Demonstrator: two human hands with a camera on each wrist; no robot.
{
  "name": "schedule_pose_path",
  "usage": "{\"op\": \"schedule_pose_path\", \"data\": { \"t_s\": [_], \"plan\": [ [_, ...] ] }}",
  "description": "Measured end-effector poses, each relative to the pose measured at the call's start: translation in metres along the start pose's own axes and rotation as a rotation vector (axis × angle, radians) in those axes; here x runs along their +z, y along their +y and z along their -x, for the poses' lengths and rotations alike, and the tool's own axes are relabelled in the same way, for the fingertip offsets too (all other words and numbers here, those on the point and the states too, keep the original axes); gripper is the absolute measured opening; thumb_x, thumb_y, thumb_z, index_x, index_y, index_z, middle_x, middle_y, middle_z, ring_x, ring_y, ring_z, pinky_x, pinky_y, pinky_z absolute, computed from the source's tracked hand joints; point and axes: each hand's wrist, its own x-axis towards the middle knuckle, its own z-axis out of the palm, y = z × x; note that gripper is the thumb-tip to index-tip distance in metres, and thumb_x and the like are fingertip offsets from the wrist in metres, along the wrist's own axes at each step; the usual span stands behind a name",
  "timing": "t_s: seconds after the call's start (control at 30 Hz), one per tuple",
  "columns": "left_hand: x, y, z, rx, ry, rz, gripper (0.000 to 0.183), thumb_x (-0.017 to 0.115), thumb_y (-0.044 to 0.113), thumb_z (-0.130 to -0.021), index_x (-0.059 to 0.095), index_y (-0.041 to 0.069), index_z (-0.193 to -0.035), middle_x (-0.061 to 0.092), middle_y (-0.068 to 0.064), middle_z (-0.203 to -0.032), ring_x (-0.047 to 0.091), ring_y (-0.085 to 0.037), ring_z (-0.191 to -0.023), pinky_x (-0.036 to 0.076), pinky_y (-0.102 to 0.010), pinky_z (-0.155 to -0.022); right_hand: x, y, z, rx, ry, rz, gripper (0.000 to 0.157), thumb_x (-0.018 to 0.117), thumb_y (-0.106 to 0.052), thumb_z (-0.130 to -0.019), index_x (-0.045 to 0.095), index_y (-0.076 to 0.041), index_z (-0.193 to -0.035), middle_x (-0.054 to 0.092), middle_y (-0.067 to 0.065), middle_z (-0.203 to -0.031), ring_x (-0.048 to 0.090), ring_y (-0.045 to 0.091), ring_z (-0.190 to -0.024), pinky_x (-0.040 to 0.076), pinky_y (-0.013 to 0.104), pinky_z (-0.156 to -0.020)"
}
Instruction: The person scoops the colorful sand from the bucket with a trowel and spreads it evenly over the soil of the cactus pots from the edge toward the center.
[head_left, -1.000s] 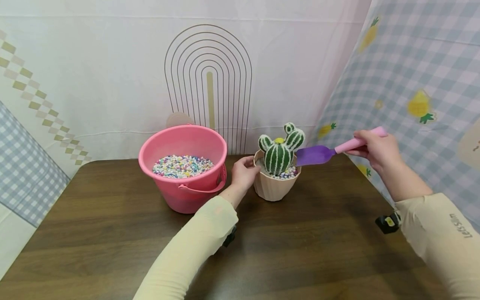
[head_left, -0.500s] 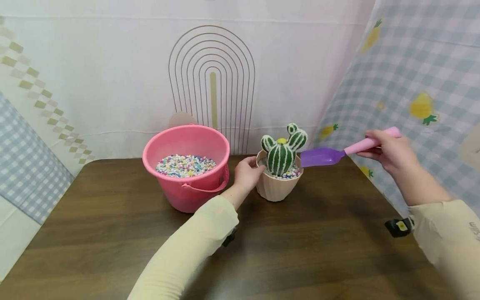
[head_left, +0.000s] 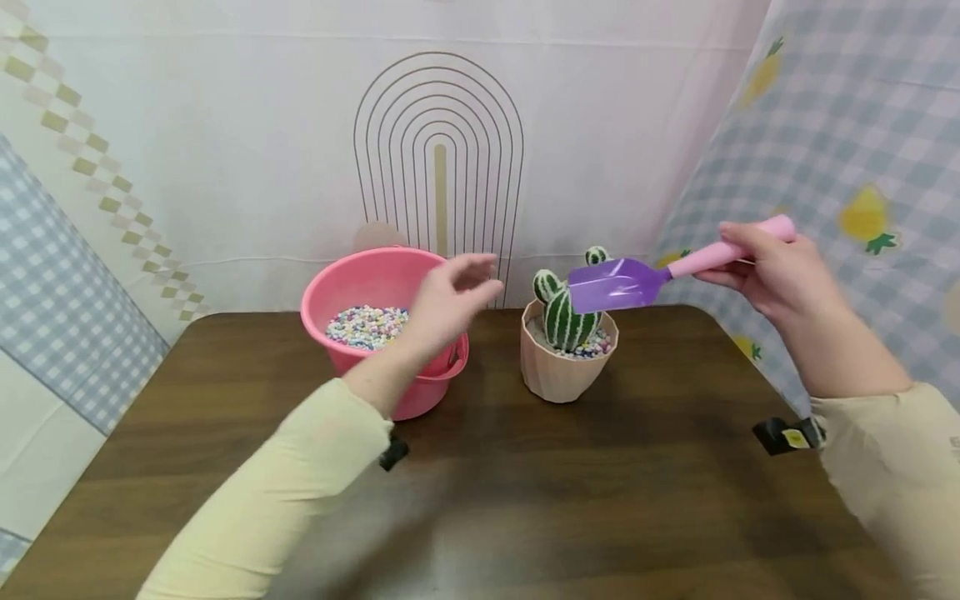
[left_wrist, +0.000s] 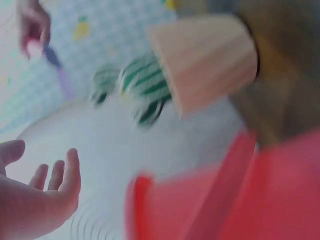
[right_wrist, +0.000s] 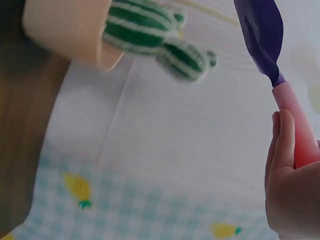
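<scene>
- Head view: A person's right hand [head_left: 780, 271] grips a trowel [head_left: 633, 283] by its pink handle [head_left: 701, 258], thumb on top, the purple blade [head_left: 596, 287] reaching leftward from the grip and hiding part of a cactus [head_left: 566, 325].
- The left hand [head_left: 450, 304], thumb apart from loosely bent fingers, holds nothing; it hangs left of the cactus, blocking part of a pink bucket [head_left: 375, 279] of multicoloured beads [head_left: 367, 323].
- Left of and below the trowel grip, a pale ribbed pot [head_left: 558, 375] stands on the dark wooden table [head_left: 562, 483], the cactus set among more beads.
- Beyond both hands hangs a white cloth [head_left: 600, 125] with line arches; a checked cloth [head_left: 847, 125] with yellow fruit prints rises behind the grip.
- Below the right hand, a black wrist unit [head_left: 787, 437] carries a yellow label [head_left: 797, 438] too small to read; dark marks on the right sleeve [head_left: 892, 475] are cut off.
- Left wrist view: The left palm shows, fingers parted, apart from pot and bucket; the trowel, blurred, is well apart from it.
- Right wrist view: Fingers lie along the handle; a gap separates blade from cactus.
</scene>
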Motion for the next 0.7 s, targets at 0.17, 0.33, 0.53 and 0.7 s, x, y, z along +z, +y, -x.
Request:
{"op": "schedule_pose_path", "data": {
  "t_s": [0.17, 0.33, 0.53, 0.7],
  "plan": [
    [-0.053, 0.000, 0.001, -0.040, 0.050, -0.001, 0.046, 0.058, 0.023, -0.092, 0.047, 0.014, -0.135, 0.053, -0.007, -0.134, 0.052, -0.019, -0.120, 0.046, -0.032, -0.100, 0.042, 0.010, -0.011, -0.007, -0.029, 0.021, 0.023, 0.063, -0.001, -0.086, 0.068, 0.001, -0.063, 0.069, 0.017, -0.063, 0.071, 0.028, -0.066, 0.058, 0.036, -0.060],
    [-0.090, -0.015, -0.002, -0.084, 0.112, -0.045, 0.048, 0.056, 0.024, -0.093, 0.044, 0.013, -0.138, 0.050, -0.010, -0.137, 0.051, -0.021, -0.122, 0.047, -0.036, -0.100, 0.078, 0.022, -0.023, -0.028, -0.011, 0.052, 0.022, 0.063, -0.002, -0.085, 0.065, 0.000, -0.063, 0.068, 0.016, -0.061, 0.070, 0.026, -0.064, 0.058, 0.033, -0.062],
    [-0.124, -0.036, -0.001, -0.138, 0.211, -0.133, 0.053, 0.055, 0.028, -0.093, 0.041, 0.012, -0.141, 0.045, -0.012, -0.143, 0.044, -0.025, -0.130, 0.040, -0.039, -0.106, 0.107, 0.040, -0.033, -0.010, -0.020, 0.131, 0.022, 0.060, -0.005, -0.088, 0.062, -0.003, -0.067, 0.069, 0.013, -0.061, 0.071, 0.023, -0.066, 0.058, 0.030, -0.065],
    [-0.145, -0.050, 0.002, -0.194, 0.264, -0.172, 0.058, 0.053, 0.033, -0.093, 0.036, 0.011, -0.144, 0.038, -0.014, -0.147, 0.038, -0.028, -0.134, 0.036, -0.043, -0.109, 0.126, 0.054, -0.040, -0.007, -0.017, 0.161, 0.016, 0.061, -0.005, -0.087, 0.060, -0.003, -0.072, 0.069, 0.009, -0.060, 0.071, 0.020, -0.063, 0.058, 0.029, -0.063]
  ]
}}
